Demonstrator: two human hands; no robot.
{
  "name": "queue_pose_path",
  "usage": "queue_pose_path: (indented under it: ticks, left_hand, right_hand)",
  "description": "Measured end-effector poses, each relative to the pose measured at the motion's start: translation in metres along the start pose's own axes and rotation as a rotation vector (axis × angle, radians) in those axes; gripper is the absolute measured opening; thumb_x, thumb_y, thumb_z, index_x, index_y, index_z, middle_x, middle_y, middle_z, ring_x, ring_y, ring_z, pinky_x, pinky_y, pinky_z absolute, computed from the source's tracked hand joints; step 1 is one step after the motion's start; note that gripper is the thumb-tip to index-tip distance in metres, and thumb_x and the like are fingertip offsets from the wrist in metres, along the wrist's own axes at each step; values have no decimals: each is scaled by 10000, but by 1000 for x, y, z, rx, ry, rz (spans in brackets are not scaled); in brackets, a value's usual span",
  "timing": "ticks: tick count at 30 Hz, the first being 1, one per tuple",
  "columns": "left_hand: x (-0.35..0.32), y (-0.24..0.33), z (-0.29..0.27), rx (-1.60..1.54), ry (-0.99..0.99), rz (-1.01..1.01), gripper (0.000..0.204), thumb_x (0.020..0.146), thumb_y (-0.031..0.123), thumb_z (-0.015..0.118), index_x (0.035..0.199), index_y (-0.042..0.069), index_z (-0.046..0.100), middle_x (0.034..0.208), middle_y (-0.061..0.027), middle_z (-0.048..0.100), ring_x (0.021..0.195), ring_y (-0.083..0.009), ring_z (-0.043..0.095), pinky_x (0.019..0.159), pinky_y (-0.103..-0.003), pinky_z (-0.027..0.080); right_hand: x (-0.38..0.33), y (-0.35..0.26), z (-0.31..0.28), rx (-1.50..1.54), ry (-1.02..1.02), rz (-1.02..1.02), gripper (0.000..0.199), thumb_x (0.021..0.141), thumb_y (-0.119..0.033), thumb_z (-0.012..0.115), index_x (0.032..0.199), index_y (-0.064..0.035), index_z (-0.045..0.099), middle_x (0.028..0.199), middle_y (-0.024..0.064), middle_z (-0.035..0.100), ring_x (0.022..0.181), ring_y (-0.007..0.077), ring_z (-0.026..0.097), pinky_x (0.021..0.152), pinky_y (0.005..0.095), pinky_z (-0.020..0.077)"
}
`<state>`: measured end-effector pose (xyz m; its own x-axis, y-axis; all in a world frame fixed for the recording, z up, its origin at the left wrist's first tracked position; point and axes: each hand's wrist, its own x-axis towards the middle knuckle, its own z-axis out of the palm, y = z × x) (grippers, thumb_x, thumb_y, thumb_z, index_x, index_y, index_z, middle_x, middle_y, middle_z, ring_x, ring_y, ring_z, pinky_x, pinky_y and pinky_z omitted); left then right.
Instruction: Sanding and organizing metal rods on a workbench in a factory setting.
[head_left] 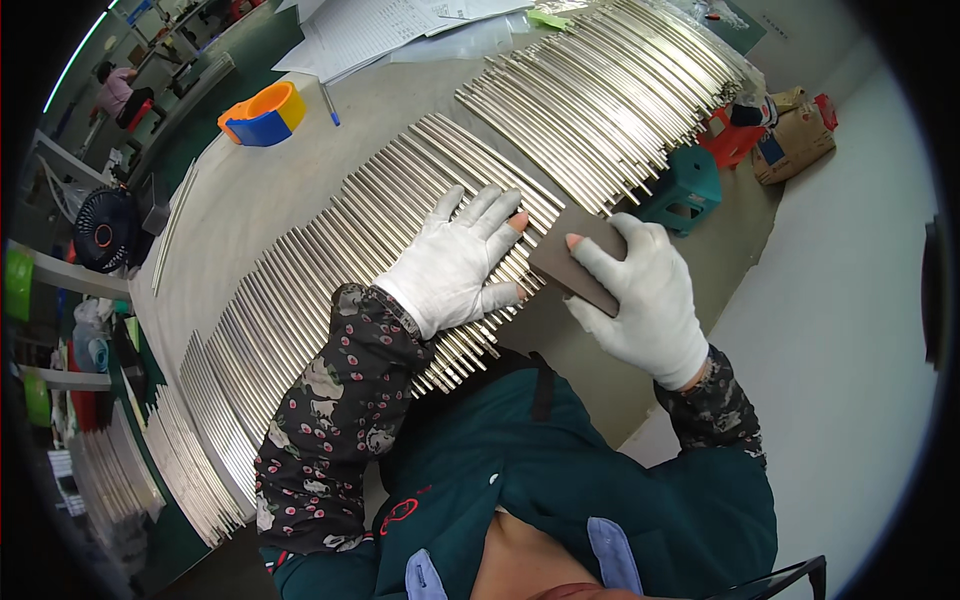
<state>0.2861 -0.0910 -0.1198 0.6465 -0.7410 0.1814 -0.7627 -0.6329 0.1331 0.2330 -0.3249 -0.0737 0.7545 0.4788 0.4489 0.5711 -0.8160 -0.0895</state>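
Long thin shiny metal rods [300, 280] lie side by side in a wide row across the table. My left hand [455, 255], in a white glove with some bare fingertips, rests flat on them with its fingers spread. In my right hand [645, 290], gloved the same way, is a dark brown-grey rectangular block [578, 255], gripped between thumb and fingers. The block's far end is at the right-hand ends of the rods, just beside my left fingertips. Whether it presses on them, I cannot tell.
Another batch of rods [610, 95] covers the far right of the table. Beyond my left hand sit an orange and blue tape roll [265, 115], a pen [331, 105] and papers [370, 40]. A teal stool [685, 190], a cardboard box [793, 140] and a fan [103, 230] stand around the table.
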Motion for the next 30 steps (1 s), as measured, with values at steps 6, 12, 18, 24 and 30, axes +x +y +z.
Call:
queue_pose_path:
  ticks: [6,12,18,24,30]
  left_hand:
    - [4,-4,5,-12,-22,2,822,859,620,460,1382,-4,349,1481,-204,284,1378,-371,258,1122,-550,175]
    - [5,-3,5,4,-26,-5,833,842,620,475,1386,1,351,1481,-214,280,1380,-362,261,1130,-533,169]
    - [4,-1,1,36,-42,-4,849,855,641,446,1388,-11,340,1491,-205,268,1387,-365,249,1126,-544,166]
    - [5,-3,4,25,-39,-1,861,856,664,416,1386,-10,340,1485,-217,273,1380,-375,257,1124,-545,168]
    - [6,-1,1,31,-13,-29,845,844,628,462,1357,-41,403,1468,-197,322,1395,-317,247,1144,-504,155]
  right_hand:
    - [-6,9,-16,-57,-177,71,472,666,-271,746,1101,-135,623,1061,180,529,916,317,533,734,399,482]
    - [-9,5,-5,-9,-123,19,513,658,-286,757,1131,-146,617,1093,171,517,943,301,524,751,380,474]
    - [3,-2,5,-73,-40,11,489,634,-279,759,1088,-139,639,1047,161,526,911,295,528,716,386,469]
    - [-4,11,-13,-33,-128,10,506,626,-291,768,1092,-146,631,1091,174,512,927,309,525,734,392,472]
    - [-10,4,-10,-71,-213,20,521,637,-277,761,1122,-145,622,1056,172,526,940,314,528,727,397,483]
